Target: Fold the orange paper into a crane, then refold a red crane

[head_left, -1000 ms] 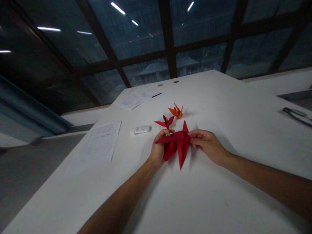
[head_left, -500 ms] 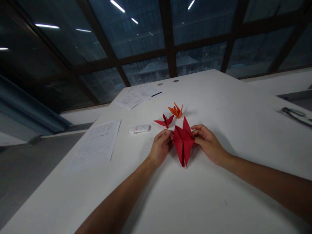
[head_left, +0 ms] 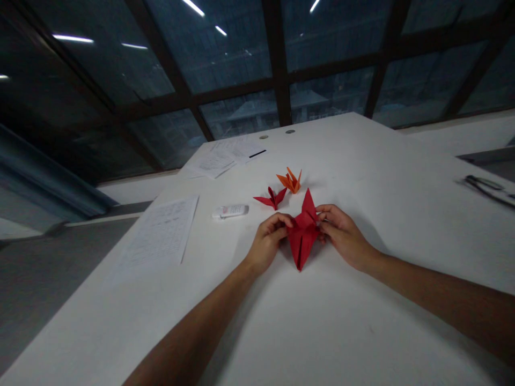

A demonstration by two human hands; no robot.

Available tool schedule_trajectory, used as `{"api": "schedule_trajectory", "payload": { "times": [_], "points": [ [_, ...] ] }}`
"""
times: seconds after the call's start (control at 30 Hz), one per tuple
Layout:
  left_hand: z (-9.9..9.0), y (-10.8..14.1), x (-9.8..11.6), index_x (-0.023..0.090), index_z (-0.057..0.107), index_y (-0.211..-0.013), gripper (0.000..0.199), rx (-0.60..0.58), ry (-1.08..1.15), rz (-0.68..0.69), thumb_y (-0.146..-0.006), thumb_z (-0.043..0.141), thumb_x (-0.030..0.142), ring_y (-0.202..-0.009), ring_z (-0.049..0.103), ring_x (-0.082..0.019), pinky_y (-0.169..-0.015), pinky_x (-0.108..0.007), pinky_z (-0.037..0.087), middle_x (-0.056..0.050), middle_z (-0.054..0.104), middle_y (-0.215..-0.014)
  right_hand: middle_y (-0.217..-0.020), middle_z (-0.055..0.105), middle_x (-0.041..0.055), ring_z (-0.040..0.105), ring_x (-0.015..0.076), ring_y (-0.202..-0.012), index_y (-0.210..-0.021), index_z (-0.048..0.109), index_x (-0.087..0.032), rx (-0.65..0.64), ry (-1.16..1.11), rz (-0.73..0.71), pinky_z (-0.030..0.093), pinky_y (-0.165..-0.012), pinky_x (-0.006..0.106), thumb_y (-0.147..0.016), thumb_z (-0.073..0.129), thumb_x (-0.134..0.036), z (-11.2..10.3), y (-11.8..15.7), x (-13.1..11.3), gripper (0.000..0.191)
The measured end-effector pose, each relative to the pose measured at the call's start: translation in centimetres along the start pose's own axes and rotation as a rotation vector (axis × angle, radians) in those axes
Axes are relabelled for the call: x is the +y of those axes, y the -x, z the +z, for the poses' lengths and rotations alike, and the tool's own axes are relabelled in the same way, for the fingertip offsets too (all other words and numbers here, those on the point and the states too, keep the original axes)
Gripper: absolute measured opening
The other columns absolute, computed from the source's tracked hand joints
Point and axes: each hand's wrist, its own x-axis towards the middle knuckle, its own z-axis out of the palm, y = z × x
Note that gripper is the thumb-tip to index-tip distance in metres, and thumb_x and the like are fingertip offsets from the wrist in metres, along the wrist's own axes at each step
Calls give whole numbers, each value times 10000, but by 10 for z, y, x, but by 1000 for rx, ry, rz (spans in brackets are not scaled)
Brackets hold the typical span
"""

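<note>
Between my two hands is a large folded red paper [head_left: 302, 233], an origami piece with one point standing up at the back and another pointing down toward me. My left hand [head_left: 267, 238] pinches its left edge between thumb and fingers. On the other side, my right hand [head_left: 341, 233] grips the right edge, its fingertips partly hidden behind the paper. Just beyond my left hand stands a small red paper crane [head_left: 273, 199]. An orange paper crane [head_left: 292, 181] sits a little behind that one.
A white glue bottle [head_left: 230, 211] lies left of the small cranes. Written sheets [head_left: 161, 236] rest near the white table's [head_left: 362, 327] left edge, and more papers [head_left: 219, 161] lie at the far left. Glasses [head_left: 486, 185] are at the right, and windows stand behind.
The red paper's front now shows one joined lower point instead of two separate tips, and its upper part has opened out. My left fingers have shifted over its left edge.
</note>
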Motion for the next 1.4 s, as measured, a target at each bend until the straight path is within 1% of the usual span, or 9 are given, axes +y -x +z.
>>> {"api": "schedule_trajectory", "payload": {
  "times": [0.2, 0.3, 0.5, 0.67, 0.8, 0.97, 1.1, 1.27, 1.4],
  "points": [
    [2, 3, 3, 156, 632, -756, 19, -10, 80, -6, -766, 646, 164, -823, 547, -151, -723, -258, 399, -28, 614, -906, -830, 598, -47, 534, 113, -637, -1053, 661, -243, 20, 28, -13, 415, -592, 279, -740, 713, -214, 1, 1, -3, 319],
    [3, 4, 5, 154, 604, -750, 217, -11, -54, -8, -860, 689, 321, -769, 515, -139, -698, -256, 391, -16, 589, -819, -868, 617, -40, 554, 122, -668, -1079, 660, -251, 2, 24, -22, 426, -602, 281, -762, 725, -225, 0, 2, -2, 324],
    [8, 2, 5, 174, 550, -858, 403, -45, -86, -33, -704, 903, 296, -695, 523, -95, -649, -218, 410, 34, 600, -789, -834, 628, -47, 554, 121, -632, -1086, 656, -256, -36, -15, -36, 446, -590, 287, -801, 771, -274, -3, 1, 1, 308],
    [3, 1, 4, 233, 553, -1083, 514, 0, 100, -62, -712, 904, 280, -795, 649, -137, -751, -263, 500, 8, 705, -940, -1135, 693, 32, 625, 157, -780, -1139, 668, -268, -59, -66, 8, 526, -634, 312, -867, 719, -329, -4, 1, -2, 284],
    [-2, -1, 3, 188, 624, -1001, 350, -27, 171, -100, -742, 853, 236, -814, 659, -143, -784, -275, 493, -21, 709, -953, -1286, 664, 58, 653, 205, -963, -1198, 659, -290, -122, -12, 11, 564, -730, 347, -886, 699, -378, -2, 2, -5, 326],
    [-1, -1, 3, 173, 678, -952, 247, -35, 159, -125, -713, 722, 127, -796, 629, -142, -747, -261, 465, -20, 690, -913, -1004, 704, 45, 634, 203, -897, -936, 692, -224, -257, 171, -26, 523, -772, 342, -911, 691, -444, 0, 5, -7, 221],
    [5, 2, 7, 179, 675, -971, 201, -45, -69, -51, -773, 674, 143, -825, 608, -153, -795, -275, 468, -19, 678, -915, -985, 682, 46, 621, 205, -903, -899, 701, -225, -334, 268, -114, 497, -770, 333, -945, 653, -444, 0, 7, -7, 229],
    [13, 5, 11, 176, 642, -983, 236, -2, -298, 69, -790, 772, 215, -879, 582, -164, -819, -272, 463, -27, 659, -967, -1142, 687, 60, 633, 231, -1111, -1028, 735, -256, -320, 338, -256, 490, -966, 378, -942, 644, -312, 0, 9, -4, 137],
    [10, 6, 10, 179, 624, -896, 239, 41, -232, 59, -941, 648, 413, -793, 527, -150, -765, -266, 434, -6, 589, -842, -1094, 706, 46, 659, 220, -1010, -1083, 722, -267, -238, 387, -223, 520, -900, 376, -930, 633, -270, 0, 9, -3, 178]
  ]
}}
